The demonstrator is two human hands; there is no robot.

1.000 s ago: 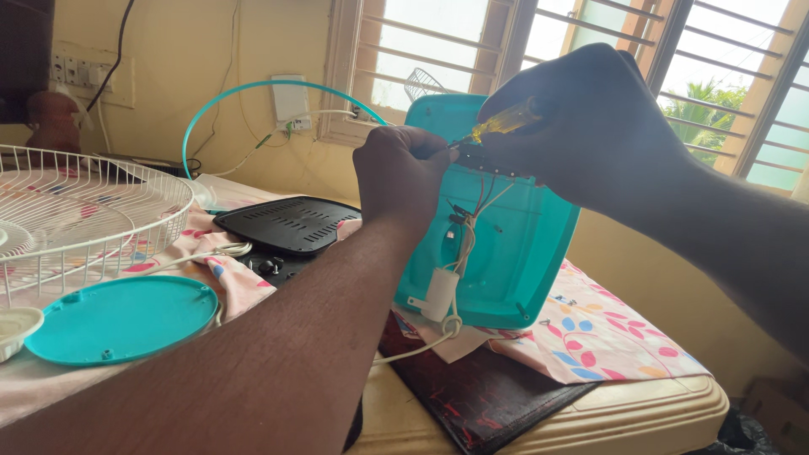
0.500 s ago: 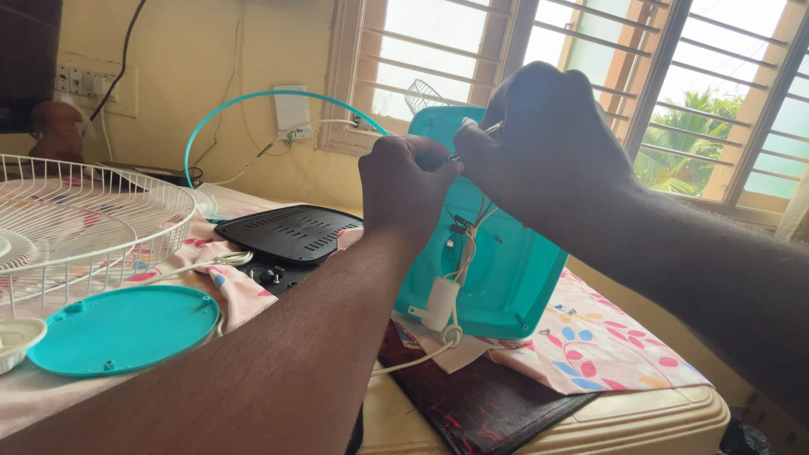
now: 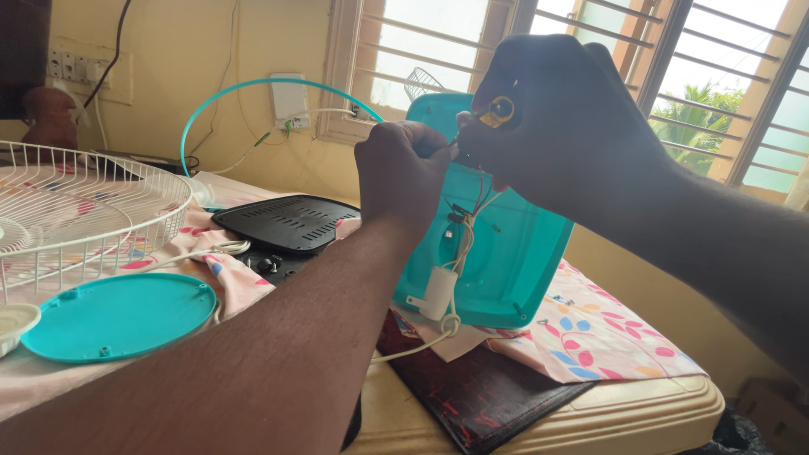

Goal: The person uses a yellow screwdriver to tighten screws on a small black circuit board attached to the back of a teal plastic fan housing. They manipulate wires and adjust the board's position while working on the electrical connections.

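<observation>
A: Head view. Teal fan housing (image 3: 497,253) propped upright on the desk (image 3: 590,421), open back toward the camera, wiring (image 3: 465,227) and a white capacitor block (image 3: 436,292) hanging inside. Resting partly on a flowered cloth (image 3: 590,333) and a dark patterned board (image 3: 480,396).

B: Left hand (image 3: 403,175)?

A: Raised to the housing's top edge, fingers drawn together in a pinch on something small at the wires. Exact item hidden by the fingers.

B: Right hand (image 3: 565,126)?

A: Closed tight round a yellow-handled screwdriver (image 3: 495,111), handle end showing between the fingers, tip out of sight near the left pinch.

B: Advice for the step in hand?

A: Best done, by judgement, with the pinch kept firm and the tool held square to whatever lies under the tip. Housing stands only on its lower edge, so light pressure advisable; loose wires best kept out from under the tip.

B: Surroundings?

A: White wire fan guard (image 3: 76,211) at far left, teal round cover (image 3: 118,316) flat before it, black vented panel (image 3: 286,223) further back, teal ring (image 3: 253,93) standing against the wall, barred window (image 3: 590,50) behind. Wall sockets (image 3: 84,72) upper left.
</observation>
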